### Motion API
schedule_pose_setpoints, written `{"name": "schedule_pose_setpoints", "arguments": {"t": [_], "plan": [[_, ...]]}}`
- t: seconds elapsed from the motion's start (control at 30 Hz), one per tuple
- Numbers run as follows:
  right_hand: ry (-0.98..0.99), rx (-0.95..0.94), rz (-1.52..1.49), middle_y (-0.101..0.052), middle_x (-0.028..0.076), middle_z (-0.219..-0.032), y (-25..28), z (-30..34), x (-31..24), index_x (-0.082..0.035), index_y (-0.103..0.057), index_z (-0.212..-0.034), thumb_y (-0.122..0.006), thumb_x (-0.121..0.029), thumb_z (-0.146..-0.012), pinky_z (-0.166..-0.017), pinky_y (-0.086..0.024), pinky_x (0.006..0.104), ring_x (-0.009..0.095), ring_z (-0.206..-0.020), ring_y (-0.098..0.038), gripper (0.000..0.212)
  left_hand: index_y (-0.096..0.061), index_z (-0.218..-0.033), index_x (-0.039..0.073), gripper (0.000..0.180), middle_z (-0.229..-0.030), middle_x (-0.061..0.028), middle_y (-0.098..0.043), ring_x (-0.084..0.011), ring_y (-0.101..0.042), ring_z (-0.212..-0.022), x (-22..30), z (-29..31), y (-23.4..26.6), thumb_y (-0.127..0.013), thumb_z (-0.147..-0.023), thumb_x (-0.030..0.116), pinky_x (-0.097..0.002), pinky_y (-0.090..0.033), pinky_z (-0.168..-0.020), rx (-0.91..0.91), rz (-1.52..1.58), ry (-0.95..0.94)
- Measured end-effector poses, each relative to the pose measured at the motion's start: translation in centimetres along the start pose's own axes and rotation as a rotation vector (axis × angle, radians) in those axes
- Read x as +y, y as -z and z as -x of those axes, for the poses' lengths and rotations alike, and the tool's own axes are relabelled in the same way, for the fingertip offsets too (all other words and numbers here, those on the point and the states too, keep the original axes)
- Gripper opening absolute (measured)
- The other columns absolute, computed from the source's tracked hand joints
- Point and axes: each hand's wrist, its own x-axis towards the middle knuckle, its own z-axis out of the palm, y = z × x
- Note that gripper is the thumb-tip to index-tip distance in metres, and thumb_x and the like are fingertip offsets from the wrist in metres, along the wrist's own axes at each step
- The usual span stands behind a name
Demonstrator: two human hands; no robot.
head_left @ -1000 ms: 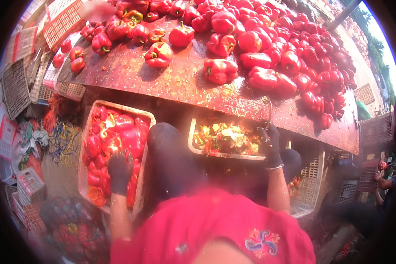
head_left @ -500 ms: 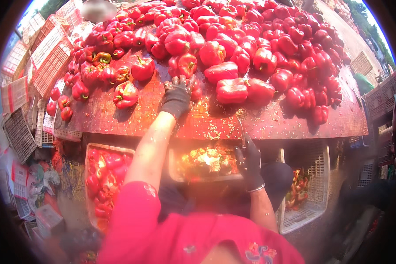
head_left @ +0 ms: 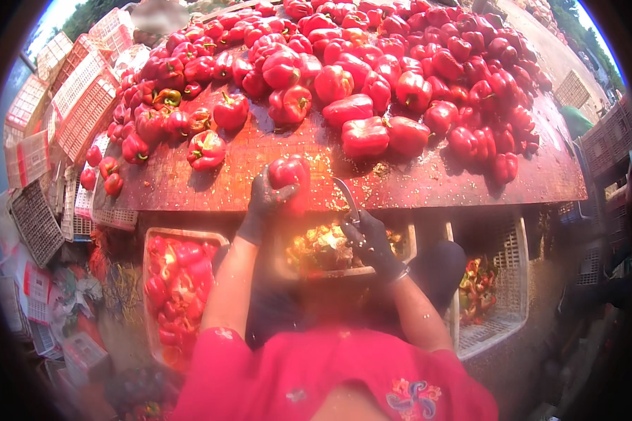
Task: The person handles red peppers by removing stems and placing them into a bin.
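One pepper [head_left: 292,170] fills the left hand [head_left: 259,204], a knife [head_left: 346,194] the right hand [head_left: 373,243], fingers curled; more peppers [head_left: 428,88] heap across the table [head_left: 172,186].

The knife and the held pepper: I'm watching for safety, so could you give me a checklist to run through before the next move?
1. Left hand holding the red pepper: ok, thumb against its side.
2. Right hand holding the knife: ok, curved blade pointing up.
3. Knife apart from the pepper and left hand: ok, a gap shows.
4. Dark gloves on both hands: ok.
5. Table free of scraps: not ok, pale bits are scattered.
6. Knife sharpness: cannot tell.
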Motion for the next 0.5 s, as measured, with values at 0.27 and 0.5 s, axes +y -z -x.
{"name": "schedule_pose_setpoints", "arguments": {"t": [0.27, 0.5], "plan": [[0.372, 0.049, 0.374, -0.054, 0.019, -0.065, -3.4, -0.8, -0.9, -0.001, -0.049, -0.081, -0.057, -0.011, -0.079, -0.053, -0.041, 0.0437, 0.039, -0.064, -0.056, 0.013, -0.054, -0.105, 0.002, 0.041, -0.095, -0.0049, -0.060, -0.0138, -0.058, -0.086, 0.6, 4.7, -1.4, -0.069, -0.068, 0.008, -0.0306, -0.049, -0.077, 0.002, 0.267, 0.072], [-0.327, -0.282, -0.796, -0.060, 0.010, -0.069, -0.8, 4.6, 3.3, -0.001, -0.055, -0.093, -0.064, -0.014, -0.076, -0.056, -0.045, 0.0327, 0.021, -0.062, -0.059, 0.023, -0.054, -0.106, 0.003, 0.033, -0.097, -0.0059, -0.060, -0.0194, -0.059, -0.092, 0.4, 5.3, 1.5, -0.060, -0.073, 0.002, -0.0337, -0.050, -0.082, 0.018, 0.853, 0.199]]}}
